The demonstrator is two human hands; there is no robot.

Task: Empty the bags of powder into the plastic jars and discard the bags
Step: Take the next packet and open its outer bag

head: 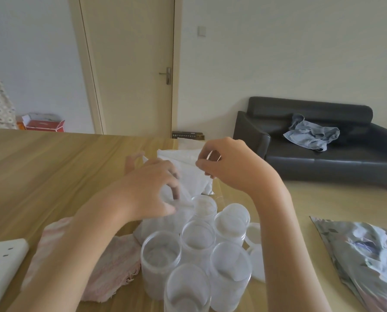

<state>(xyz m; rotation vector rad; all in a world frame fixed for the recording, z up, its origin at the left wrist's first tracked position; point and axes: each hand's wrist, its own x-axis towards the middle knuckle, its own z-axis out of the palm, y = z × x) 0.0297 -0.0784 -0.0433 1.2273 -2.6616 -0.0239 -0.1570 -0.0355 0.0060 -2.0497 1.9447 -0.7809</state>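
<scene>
Six clear plastic jars (197,251) cluster at six o'clock, apparently unfilled, so pouring looks barely begun. The left hand (152,192) curls its fingers into a white powder bag (183,176) at the table's twelve o'clock; the right hand (228,165) pinches its top edge. A crumpled foil bag (365,255) lies at four o'clock.

bag (183,174) partly hidden, nearest jar (187,289) cropped

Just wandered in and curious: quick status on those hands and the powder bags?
Left hand grips a white powder bag; right hand pinches its upper edge. Plastic jars clustered just below, mostly open-topped. Nothing blocking.
</scene>
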